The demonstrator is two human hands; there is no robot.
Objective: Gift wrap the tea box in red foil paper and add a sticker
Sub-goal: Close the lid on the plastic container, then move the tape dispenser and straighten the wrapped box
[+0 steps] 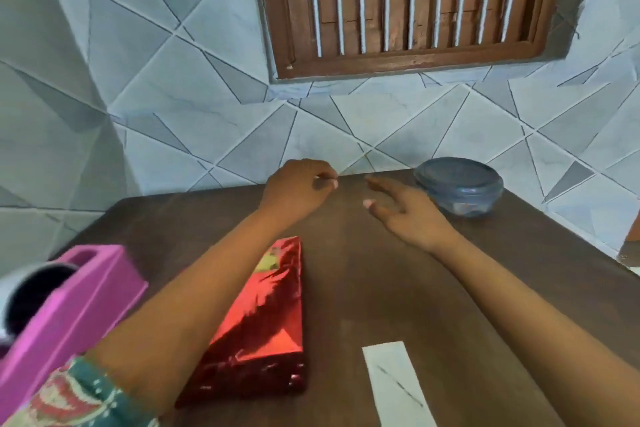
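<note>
Reaching beyond the foil-wrapped tea box (263, 315), flat on the tabletop (381, 274), the left hand (298, 192) curls its grip, contents unclear; the right hand (407, 210) spreads wide. Carry any sticker by its edge, then press it flat.

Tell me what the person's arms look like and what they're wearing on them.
Both forearms are bare. The left arm comes out of a sleeve of teal cloth with a red and white pattern. No sleeve shows on the right arm. No watch or bangle shows on either wrist, and no ring on the left grip or right grip.
</note>
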